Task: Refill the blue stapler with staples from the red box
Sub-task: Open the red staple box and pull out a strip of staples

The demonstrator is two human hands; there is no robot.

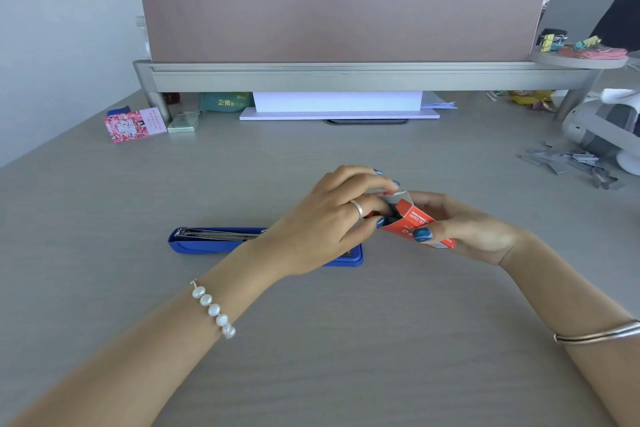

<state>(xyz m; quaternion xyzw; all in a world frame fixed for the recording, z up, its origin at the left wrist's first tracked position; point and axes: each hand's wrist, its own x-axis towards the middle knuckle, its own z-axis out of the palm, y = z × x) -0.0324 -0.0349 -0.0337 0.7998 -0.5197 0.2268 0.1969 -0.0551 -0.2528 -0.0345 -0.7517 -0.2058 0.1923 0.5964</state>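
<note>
Right hand (464, 229) is clamped on the red box (417, 227), held above the desk (311, 340). Left hand (329, 218) fingers are pinched at its open flap end. Blue stapler (207, 243) lies open just behind the left wrist. Box is likely light, thin card and crushes easily, so grip the long sides. Staple strips are brittle; lift by the edges.

red box (414, 224): "maped" and a web address starting "www.maped" in white (the rest is too small to read)
green pouch (225, 102): yellow characters "云南", smaller ones after them unclear
pink card (133, 125): print illegible
</note>
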